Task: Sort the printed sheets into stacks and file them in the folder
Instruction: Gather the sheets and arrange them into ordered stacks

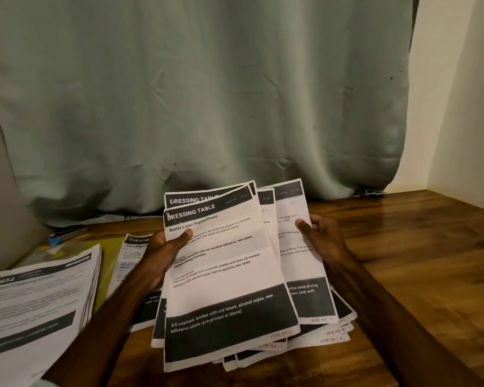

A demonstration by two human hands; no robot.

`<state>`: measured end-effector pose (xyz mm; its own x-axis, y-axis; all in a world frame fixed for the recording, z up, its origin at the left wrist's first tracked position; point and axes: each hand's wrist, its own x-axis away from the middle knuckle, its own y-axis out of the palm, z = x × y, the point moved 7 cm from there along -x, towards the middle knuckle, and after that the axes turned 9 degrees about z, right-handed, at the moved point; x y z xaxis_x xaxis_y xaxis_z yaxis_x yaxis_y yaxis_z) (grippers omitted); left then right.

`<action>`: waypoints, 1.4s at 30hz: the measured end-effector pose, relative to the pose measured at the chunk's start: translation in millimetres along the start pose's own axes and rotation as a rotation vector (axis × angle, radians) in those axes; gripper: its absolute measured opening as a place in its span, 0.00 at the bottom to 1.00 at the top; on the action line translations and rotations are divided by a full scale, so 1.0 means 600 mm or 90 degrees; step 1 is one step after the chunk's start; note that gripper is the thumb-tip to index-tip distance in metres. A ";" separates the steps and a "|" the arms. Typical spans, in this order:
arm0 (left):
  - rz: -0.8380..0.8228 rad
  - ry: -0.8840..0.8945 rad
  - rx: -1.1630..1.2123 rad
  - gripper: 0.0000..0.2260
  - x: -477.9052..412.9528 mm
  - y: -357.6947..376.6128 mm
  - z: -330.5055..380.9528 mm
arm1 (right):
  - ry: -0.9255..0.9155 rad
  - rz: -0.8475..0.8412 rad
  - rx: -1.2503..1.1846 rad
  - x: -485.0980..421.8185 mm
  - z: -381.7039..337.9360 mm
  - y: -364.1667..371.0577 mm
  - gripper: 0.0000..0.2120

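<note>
Currently: fanned bundle of printed sheets [224,275] held tilted over wooden table [403,247]. Left edge gripped by left hand [165,252], thumb pressed on top sheet; right edge gripped by right hand [322,238]. Second stack [39,297] laid far left, yellow folder [106,261] seen under its right edge. Curtain [196,93] hung behind.

Matt paper sheets [227,275], glossy wooden table [403,247], creased cloth curtain [196,93]
</note>
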<state>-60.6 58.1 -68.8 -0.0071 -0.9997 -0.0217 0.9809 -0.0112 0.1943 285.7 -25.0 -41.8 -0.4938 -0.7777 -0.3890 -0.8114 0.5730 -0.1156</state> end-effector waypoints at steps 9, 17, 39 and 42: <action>0.030 -0.012 -0.026 0.12 0.008 0.025 -0.014 | 0.035 -0.170 -0.167 0.053 -0.026 0.072 0.11; 0.086 -0.003 0.074 0.12 0.000 -0.024 0.020 | -0.046 0.009 0.172 0.001 0.010 -0.007 0.05; 0.009 -0.042 0.099 0.13 -0.003 -0.012 0.004 | 0.062 -0.055 0.430 -0.023 0.073 -0.035 0.09; 0.001 -0.046 0.094 0.13 -0.004 -0.011 0.003 | -0.018 -0.009 0.424 -0.022 0.047 -0.041 0.03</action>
<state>-67.2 60.3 -68.3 -0.0250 -0.9985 0.0479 0.9415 -0.0074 0.3369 321.1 -21.2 -59.8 -0.4679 -0.7848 -0.4064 -0.4462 0.6068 -0.6578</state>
